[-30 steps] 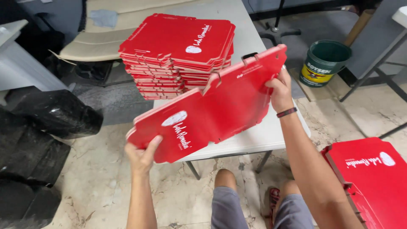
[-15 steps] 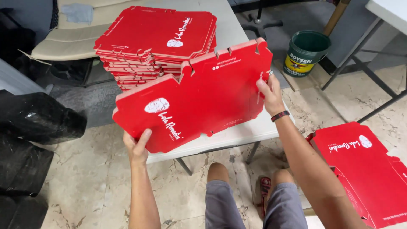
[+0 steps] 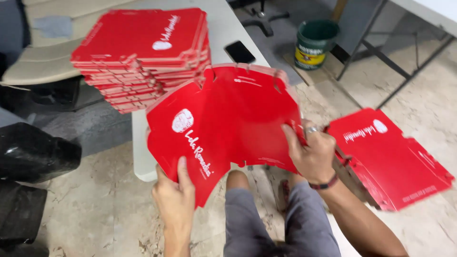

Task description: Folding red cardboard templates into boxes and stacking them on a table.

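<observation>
I hold a flat red cardboard box blank (image 3: 228, 119) with white lettering upright over my knees. My left hand (image 3: 175, 192) pinches its lower left edge, thumb on the printed face. My right hand (image 3: 310, 151), with a ring and a dark wristband, grips its right edge. Behind the blank, a tall stack of the same red flat blanks (image 3: 143, 52) rests on the white table (image 3: 223, 28). Another pile of red blanks (image 3: 390, 157) lies on the floor to my right.
A black phone (image 3: 240, 51) lies on the table by the stack. A green paint bucket (image 3: 315, 44) stands on the concrete floor beyond. Black plastic bags (image 3: 33, 157) sit at left, flattened cardboard (image 3: 38, 62) at back left, a metal table frame (image 3: 404, 52) at right.
The blank has swung from a raised slant down toward my lap and turned more face-on. My right hand has come down with it; the view has shifted right, showing more of the floor pile.
</observation>
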